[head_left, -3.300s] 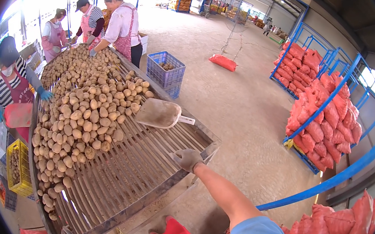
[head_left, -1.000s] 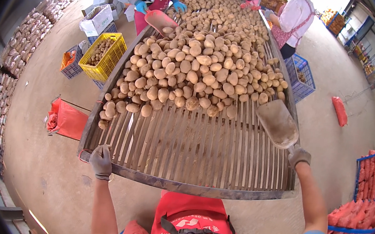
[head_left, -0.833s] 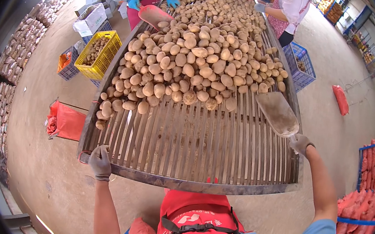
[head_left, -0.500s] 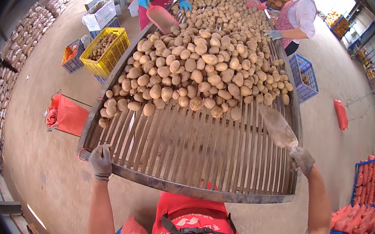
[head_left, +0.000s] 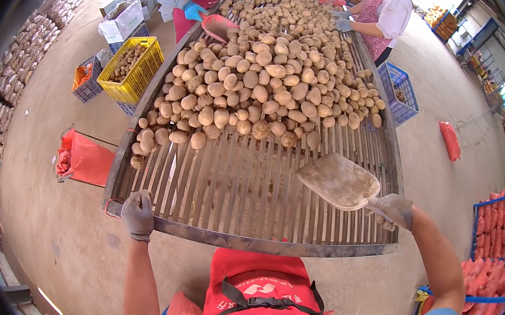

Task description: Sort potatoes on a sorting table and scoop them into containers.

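Note:
My right hand (head_left: 393,210), in a grey glove, grips the handle of a dusty, pale scoop (head_left: 341,181). The scoop's blade points left over bare slats, apart from the potatoes (head_left: 265,91); no potato shows in it. Those potatoes lie heaped across the middle and far part of a slatted sorting table (head_left: 249,188). At the table's near left corner, my gloved left hand (head_left: 138,214) is closed on the metal rim; its fingertips are partly hidden.
Co-workers stand at the far left and right; one gloved hand holds a red scoop (head_left: 219,28). Left of the table are a yellow crate (head_left: 140,78) and a red bag on a frame (head_left: 89,159). A blue crate (head_left: 400,111) stands right, with stacked red sacks (head_left: 494,226) nearer.
My right hand has swung the scoop left and nearer me, away from the potato pile's right edge, and turned its blade leftward. The left hand stays at the corner. The view has shifted slightly.

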`<state>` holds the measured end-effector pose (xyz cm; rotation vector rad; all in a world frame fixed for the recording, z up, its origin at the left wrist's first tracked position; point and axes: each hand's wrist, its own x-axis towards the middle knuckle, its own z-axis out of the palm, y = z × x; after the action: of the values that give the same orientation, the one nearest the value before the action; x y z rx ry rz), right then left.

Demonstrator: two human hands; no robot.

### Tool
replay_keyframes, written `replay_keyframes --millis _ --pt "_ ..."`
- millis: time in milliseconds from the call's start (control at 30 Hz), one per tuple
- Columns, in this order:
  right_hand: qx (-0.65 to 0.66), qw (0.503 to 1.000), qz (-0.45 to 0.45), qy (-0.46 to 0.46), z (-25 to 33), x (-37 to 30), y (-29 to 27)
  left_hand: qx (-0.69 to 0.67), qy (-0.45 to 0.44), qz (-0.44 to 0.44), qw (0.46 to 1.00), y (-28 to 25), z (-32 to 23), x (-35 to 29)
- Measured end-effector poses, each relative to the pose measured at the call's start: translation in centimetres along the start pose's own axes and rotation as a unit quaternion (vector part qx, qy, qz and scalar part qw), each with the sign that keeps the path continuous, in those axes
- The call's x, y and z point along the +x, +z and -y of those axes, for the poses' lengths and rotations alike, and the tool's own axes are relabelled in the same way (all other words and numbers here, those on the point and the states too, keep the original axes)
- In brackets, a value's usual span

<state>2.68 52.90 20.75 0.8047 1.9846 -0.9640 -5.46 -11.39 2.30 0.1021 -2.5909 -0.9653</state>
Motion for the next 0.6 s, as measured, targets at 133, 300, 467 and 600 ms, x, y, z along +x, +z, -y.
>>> replay_keyframes --millis 133,300,467,600 --pt "0.079 0.996 0.036 0.005 1.6 -1.8 1.8 0.031 0.026 -0.008 0.999 -0.6 0.6 -0.2" --pt "0.238 0.963 0.090 -0.086 4.5 7.3 1.4 0.029 -0.016 0.018 0.999 -0.7 0.4 -0.5" --pt "0.365 0.929 0.011 -0.059 12.5 15.2 6.0 0.035 -0.012 0.032 0.999 0.0 0.6 -0.5" --pt "0.421 0.901 0.092 -0.056 12.5 15.2 6.5 0.043 -0.040 0.066 0.996 -1.2 -0.5 0.1"
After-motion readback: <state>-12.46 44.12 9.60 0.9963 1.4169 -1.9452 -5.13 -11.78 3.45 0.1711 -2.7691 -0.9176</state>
